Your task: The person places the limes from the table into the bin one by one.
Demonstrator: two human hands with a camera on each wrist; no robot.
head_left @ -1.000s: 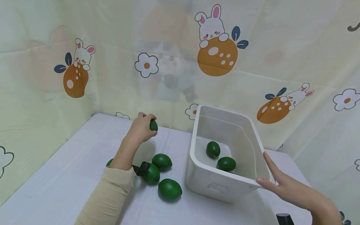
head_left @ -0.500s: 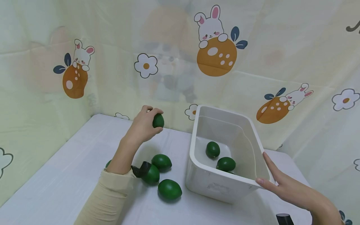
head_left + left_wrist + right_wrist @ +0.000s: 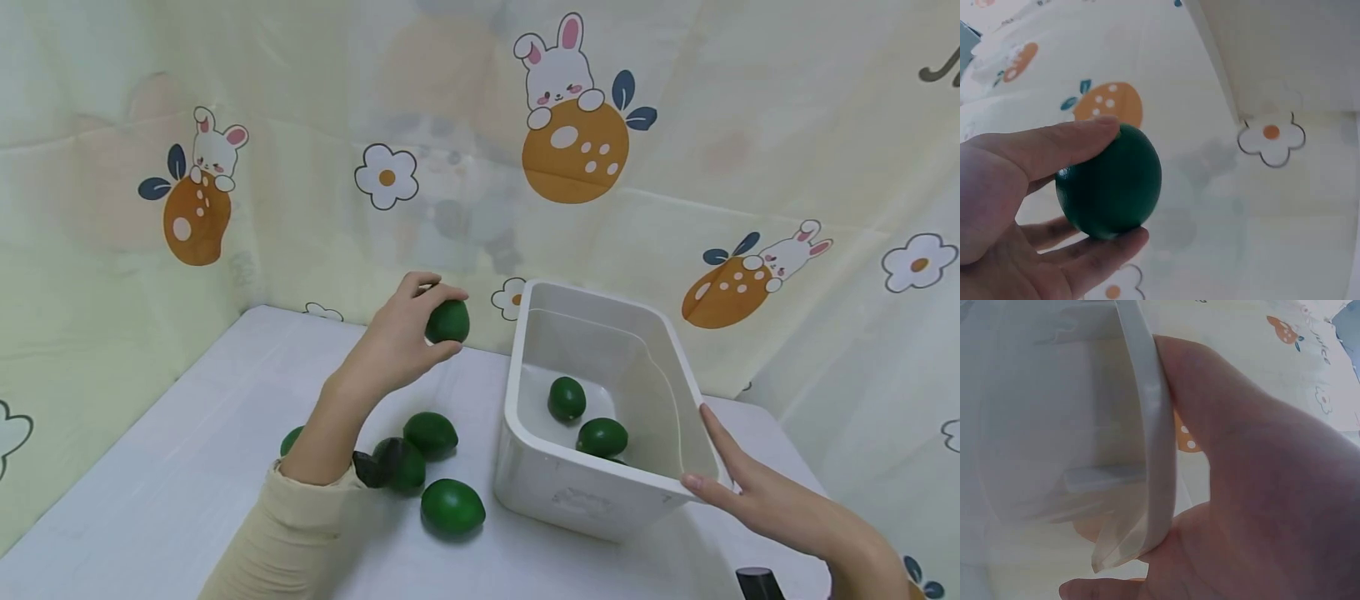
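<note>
My left hand (image 3: 397,337) holds a glossy dark green lime (image 3: 448,322) between thumb and fingers, raised above the table left of a white plastic bin (image 3: 517,375). The left wrist view shows the same lime (image 3: 1110,187) with the thumb on one side and fingertips on the other. My right hand (image 3: 757,487) grips the bin's near right corner, the thumb on the front rim and fingers along the right side. In the right wrist view the bin rim (image 3: 1159,431) sits against that hand. Inside the bin lie a lime (image 3: 567,399), another lime (image 3: 602,437) and a sliver of green behind the front wall.
On the white tabletop (image 3: 187,467) lie a front lime (image 3: 453,507), a back lime (image 3: 431,434), a lime (image 3: 408,467) partly behind a black wrist strap piece, and one mostly hidden by the left forearm. A printed curtain (image 3: 450,233) hangs behind the table.
My left hand has moved right and slightly up with the lime, toward the bin. The right hand, the bin and the other limes stay where they were.
</note>
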